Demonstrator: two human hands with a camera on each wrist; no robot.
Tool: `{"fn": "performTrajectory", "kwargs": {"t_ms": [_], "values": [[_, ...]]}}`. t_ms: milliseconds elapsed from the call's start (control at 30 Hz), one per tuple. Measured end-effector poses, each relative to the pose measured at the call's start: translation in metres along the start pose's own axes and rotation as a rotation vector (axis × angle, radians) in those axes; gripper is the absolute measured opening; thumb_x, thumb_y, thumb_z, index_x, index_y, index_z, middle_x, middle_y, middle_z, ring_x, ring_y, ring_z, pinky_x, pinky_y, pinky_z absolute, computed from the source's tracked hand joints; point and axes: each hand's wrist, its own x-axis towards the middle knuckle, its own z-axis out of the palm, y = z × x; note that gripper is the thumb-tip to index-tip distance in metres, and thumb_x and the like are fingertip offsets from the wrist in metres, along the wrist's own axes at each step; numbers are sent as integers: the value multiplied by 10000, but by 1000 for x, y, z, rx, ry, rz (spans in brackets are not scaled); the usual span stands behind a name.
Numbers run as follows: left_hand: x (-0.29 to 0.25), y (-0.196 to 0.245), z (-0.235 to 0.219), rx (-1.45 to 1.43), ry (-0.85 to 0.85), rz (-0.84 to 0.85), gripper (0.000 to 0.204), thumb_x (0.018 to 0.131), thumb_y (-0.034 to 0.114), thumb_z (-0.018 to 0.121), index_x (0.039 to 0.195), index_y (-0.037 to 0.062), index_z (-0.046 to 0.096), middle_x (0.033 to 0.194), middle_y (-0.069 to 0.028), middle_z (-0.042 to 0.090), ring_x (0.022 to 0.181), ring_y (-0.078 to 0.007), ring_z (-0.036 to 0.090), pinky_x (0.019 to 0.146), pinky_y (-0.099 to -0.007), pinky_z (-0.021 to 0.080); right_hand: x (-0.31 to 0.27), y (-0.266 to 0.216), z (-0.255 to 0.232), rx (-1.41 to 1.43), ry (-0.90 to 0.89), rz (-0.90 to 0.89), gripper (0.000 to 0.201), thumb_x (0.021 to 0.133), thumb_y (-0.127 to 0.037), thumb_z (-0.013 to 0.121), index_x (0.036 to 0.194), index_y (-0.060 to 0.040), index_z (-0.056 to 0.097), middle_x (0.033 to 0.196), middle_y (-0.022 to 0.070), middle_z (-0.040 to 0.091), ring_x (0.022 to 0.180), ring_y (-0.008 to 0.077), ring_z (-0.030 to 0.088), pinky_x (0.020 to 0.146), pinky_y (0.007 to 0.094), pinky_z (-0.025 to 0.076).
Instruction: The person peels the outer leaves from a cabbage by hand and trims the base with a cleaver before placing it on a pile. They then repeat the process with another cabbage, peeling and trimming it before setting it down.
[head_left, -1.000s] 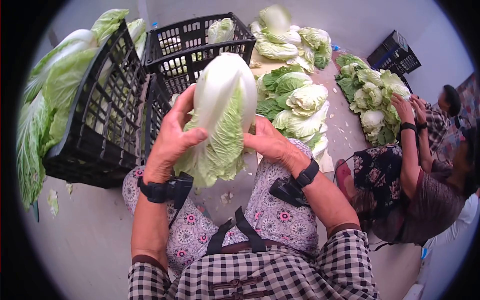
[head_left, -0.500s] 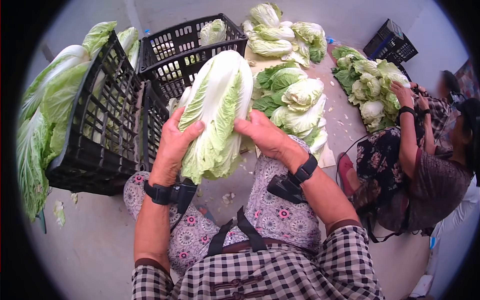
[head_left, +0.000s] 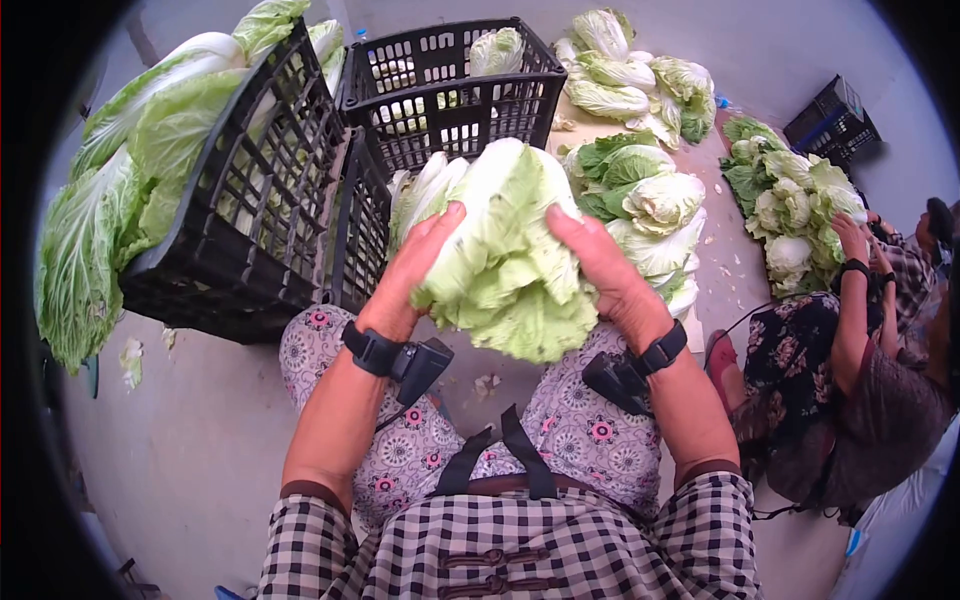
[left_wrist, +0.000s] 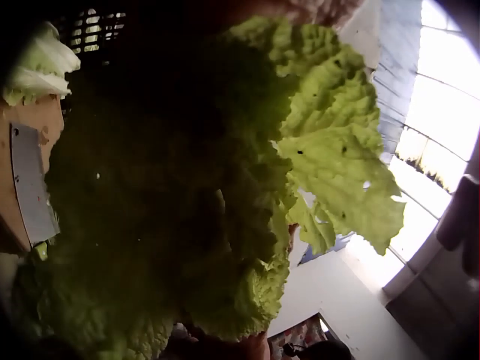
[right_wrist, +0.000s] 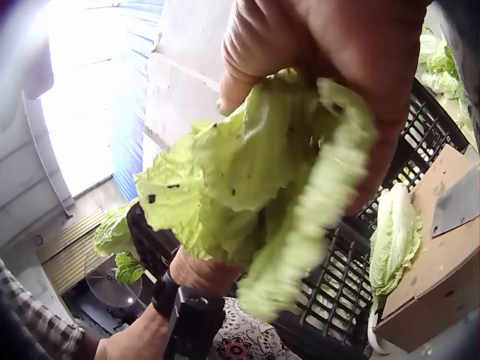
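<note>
Between both hands a napa cabbage (head_left: pixel 510 270) is held above the lap, its ruffled leaf end turned toward me. My left hand (head_left: pixel 415 275) grips its left side, the thumb lying along the outer leaves. The right hand (head_left: pixel 608 268) grips the opposite side, thumb up near the pale base. Small dark specks dot the leaves (right_wrist: pixel 232 157) in the right wrist view. Shaded leaves fill most of the left wrist view and hide the left fingers. Just behind the held head, another napa cabbage (head_left: pixel 425 200) lies near the crate.
Black crates (head_left: pixel 455 90) with cabbages stand ahead; another crate (head_left: pixel 240 190) at left has leaves hanging over it. Cabbages are piled (head_left: pixel 650 205) ahead right. A wide metal blade (left_wrist: pixel 34 184) lies on a brown board (right_wrist: pixel 427 300). Two people sit at right by a cabbage heap (head_left: pixel 790 215).
The cabbage has tipped so its leafy end faces me and its leaves spread wider. Both hands still grip its sides. The head view has swung left.
</note>
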Motion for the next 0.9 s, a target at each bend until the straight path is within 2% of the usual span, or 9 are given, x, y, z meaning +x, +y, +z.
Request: {"fn": "performTrajectory", "kwargs": {"t_ms": [33, 67, 133, 333, 367, 467, 533, 733, 900], "values": [[2, -5, 1, -170, -87, 10, 543, 954, 373, 437, 1283, -58, 421, 1189, -143, 566, 1007, -200, 605, 861, -311, 500, 1, 0, -4, 34, -4, 30, 500, 915, -343, 534, 1244, 24, 447, 1123, 129, 599, 958, 196, 622, 812, 329, 525], [3, -6, 0, -221, -123, -28, 548, 956, 366, 434, 1327, -33, 378, 1261, -149, 518, 1099, -214, 559, 926, -330, 466, 3, 0, -7, 67, -10, 60, 498, 921, -354, 520, 1242, 20, 452, 1125, 132, 599, 962, 201, 624, 804, 337, 531], [-1, -3, 13, -256, -150, 58, 567, 958, 375, 421, 1377, 8, 319, 1333, -150, 450, 1182, -223, 496, 983, -345, 422, 5, 3, -9, 123, -9, 68, 499, 928, -353, 502, 1254, 20, 447, 1158, 147, 581, 997, 220, 613, 832, 356, 524], [-1, -1, 8, -204, -200, 31, 567, 976, 339, 378, 1432, 53, 199, 1422, -132, 340, 1243, -221, 436, 1039, -351, 368, 1, -2, -7, 151, -20, 65, 520, 922, -337, 511, 1283, 28, 425, 1213, 158, 548, 1063, 240, 580, 919, 369, 479], [-7, 4, 12, -157, -223, 132, 560, 971, 337, 398, 1409, 19, 256, 1392, -130, 387, 1231, -213, 450, 1012, -327, 393, 0, -2, -7, 161, -42, 55, 499, 919, -305, 513, 1274, 34, 431, 1191, 153, 563, 1034, 232, 596, 898, 357, 492], [-20, 14, 16, -125, -140, 51, 536, 965, 322, 419, 1366, -22, 330, 1325, -136, 467, 1180, -202, 501, 973, -302, 421, 0, -2, -8, -4, -43, 51, 462, 913, -261, 515, 1256, 42, 447, 1163, 146, 582, 998, 219, 613, 873, 340, 506], [-13, 13, 12, -46, -47, 62, 480, 954, 286, 453, 1304, -38, 404, 1230, -141, 544, 1060, -182, 583, 921, -284, 457, 2, 3, -6, -9, -8, -4, 376, 927, -172, 494, 1246, 21, 450, 1154, 143, 586, 980, 206, 618, 829, 327, 524], [-7, 13, 12, -11, 61, 145, 475, 902, 192, 564, 1274, -46, 387, 1167, -150, 560, 1005, -185, 599, 848, -295, 507, -3, -1, 4, 18, -156, -62, 553, 924, -381, 512, 1312, -9, 381, 1238, 98, 527, 1087, 195, 544, 932, 334, 449], [-4, 3, 9, 59, 67, 195, 517, 881, 210, 602, 1275, -46, 387, 1153, -160, 558, 988, -182, 601, 837, -290, 511, 1, 3, 0, -31, -145, -39, 553, 910, -332, 551, 1318, -4, 375, 1243, 106, 526, 1089, 188, 548, 936, 328, 452]]}}
